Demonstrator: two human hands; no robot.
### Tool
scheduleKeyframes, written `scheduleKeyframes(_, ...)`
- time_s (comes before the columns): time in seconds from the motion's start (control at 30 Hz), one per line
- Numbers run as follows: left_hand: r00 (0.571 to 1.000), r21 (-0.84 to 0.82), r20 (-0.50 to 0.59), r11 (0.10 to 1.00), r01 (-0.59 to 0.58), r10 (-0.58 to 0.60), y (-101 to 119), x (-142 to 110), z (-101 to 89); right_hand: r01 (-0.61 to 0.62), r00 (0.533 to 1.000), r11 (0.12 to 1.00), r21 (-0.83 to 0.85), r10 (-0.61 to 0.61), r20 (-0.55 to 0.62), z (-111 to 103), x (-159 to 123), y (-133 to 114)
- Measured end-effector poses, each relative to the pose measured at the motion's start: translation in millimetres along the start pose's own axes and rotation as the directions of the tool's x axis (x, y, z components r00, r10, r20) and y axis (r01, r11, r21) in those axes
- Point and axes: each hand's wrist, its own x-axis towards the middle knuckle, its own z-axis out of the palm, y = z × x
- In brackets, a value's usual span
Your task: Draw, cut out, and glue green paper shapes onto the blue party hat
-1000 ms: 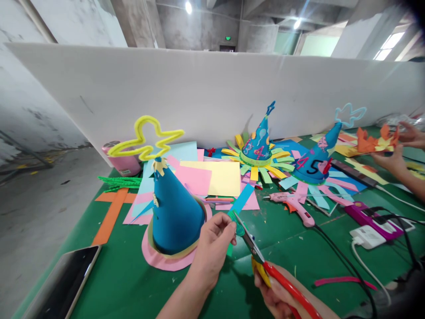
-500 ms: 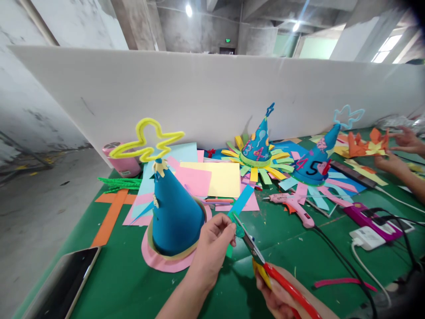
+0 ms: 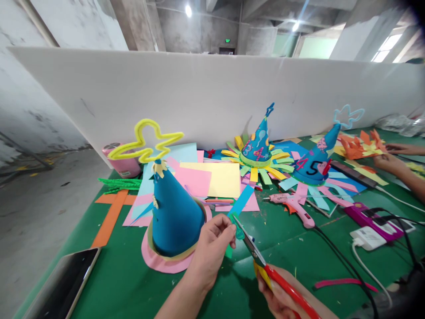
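My left hand [image 3: 210,250] pinches a small green paper piece [image 3: 234,230] just right of a blue cone hat [image 3: 175,212] with a pink brim and a yellow pipe-cleaner star [image 3: 144,139]. My right hand [image 3: 282,297], low at the frame's bottom, grips red-and-yellow-handled scissors [image 3: 262,263]. Their blades point up-left and meet the green paper at my left fingertips.
Coloured paper sheets [image 3: 215,177], two more decorated cone hats [image 3: 259,141] [image 3: 315,157], a pink glue gun [image 3: 292,204], a power strip [image 3: 368,237] with cables, and a tablet [image 3: 64,285] lie on the green table [image 3: 126,283]. Another person's hands [image 3: 393,161] work at an orange paper crown [image 3: 360,146] at right. A white board [image 3: 199,93] walls the back.
My hands and the scissors have barely shifted on the green paper. The other person's hands have lowered the orange crown toward the table.
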Motion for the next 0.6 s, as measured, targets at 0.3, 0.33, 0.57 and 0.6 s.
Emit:
scheduleKeyframes(0.3, 1.0, 0.011, 0.028, 1.0, -0.008, 0.007, -2.7, -0.6, 0.8, 0.052, 0.999, 0.998, -0.04, -0.052, -0.002, 2.1, 4.9, 0.7)
scheduleKeyframes(0.33, 1.0, 0.01, 0.025, 1.0, -0.011, 0.01, -2.4, -1.1, 1.1, 0.057, 0.998, 0.997, -0.045, -0.057, -0.002, 2.8, 5.2, 0.5)
scheduleKeyframes(0.57, 1.0, -0.019, 0.014, 1.0, -0.001, 0.002, -2.5, -1.9, 2.0, 0.08, 0.997, 0.991, -0.105, -0.081, -0.004, 5.3, 4.1, -3.7)
scheduleKeyframes(0.6, 1.0, -0.02, 0.014, 1.0, -0.002, 0.002, -3.1, -1.4, 1.6, 0.086, 0.996, 0.989, -0.12, -0.088, -0.011, 4.8, 4.3, -3.7)
